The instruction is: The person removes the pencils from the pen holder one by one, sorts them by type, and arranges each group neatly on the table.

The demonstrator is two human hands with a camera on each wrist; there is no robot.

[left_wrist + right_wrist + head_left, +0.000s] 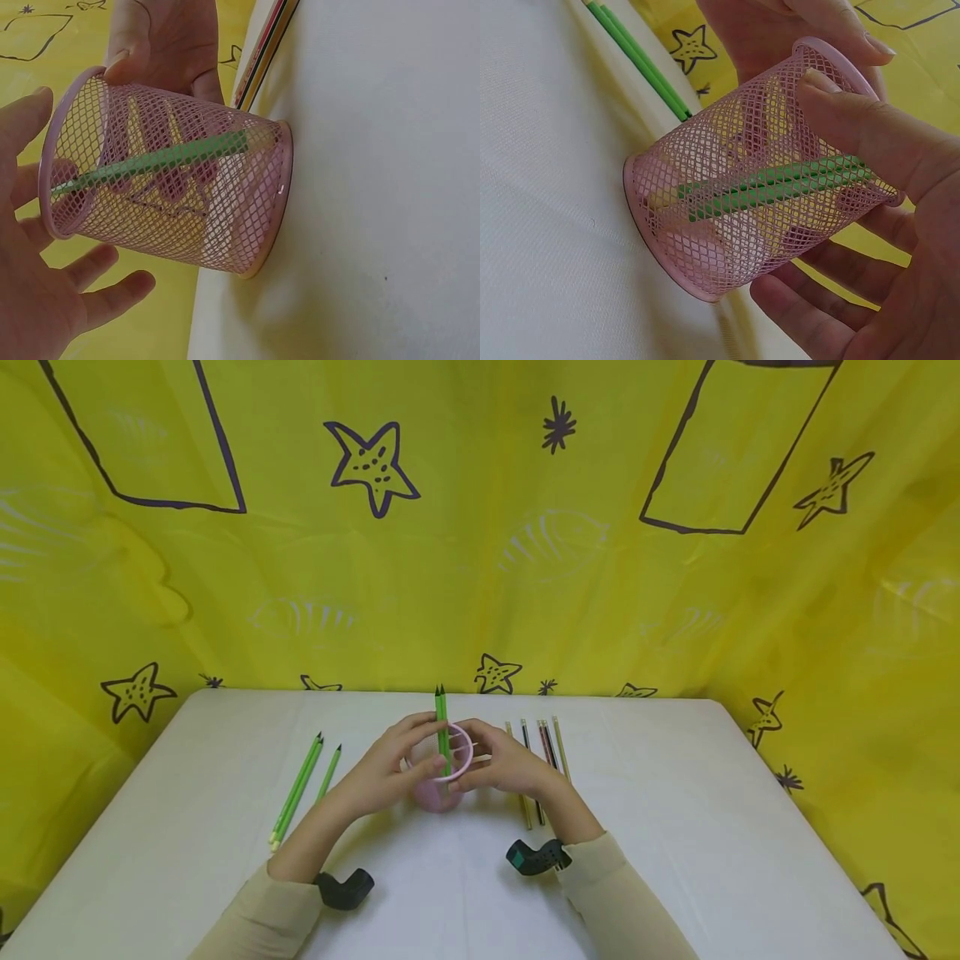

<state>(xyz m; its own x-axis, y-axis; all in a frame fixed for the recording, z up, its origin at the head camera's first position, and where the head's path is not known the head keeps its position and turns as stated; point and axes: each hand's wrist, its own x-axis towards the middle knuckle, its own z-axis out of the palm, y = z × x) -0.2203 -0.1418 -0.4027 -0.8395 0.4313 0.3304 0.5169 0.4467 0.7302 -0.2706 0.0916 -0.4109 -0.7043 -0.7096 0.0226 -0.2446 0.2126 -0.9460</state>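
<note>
A pink mesh pencil cup (437, 795) stands at the middle of the table, between both hands. Two green pencils (443, 735) lean inside it, dark points upward; the mesh shows their lower ends in the right wrist view. My right hand (513, 764) holds the cup from the right, thumb (840, 101) on the mesh near the rim and fingers reaching behind. On the other side my left hand (393, 764) surrounds the rim with spread, loosely bent fingers, close to the pencils. In the left wrist view its fingers (116, 296) stand apart beside the mesh.
Several green pencils (300, 789) lie on the white table (652, 860) left of the cup. To the right lie several gold, black and red pencils (551, 747), partly behind the right hand. A yellow patterned cloth (450, 568) hangs behind the table. Each wrist carries a dark camera mount (345, 890).
</note>
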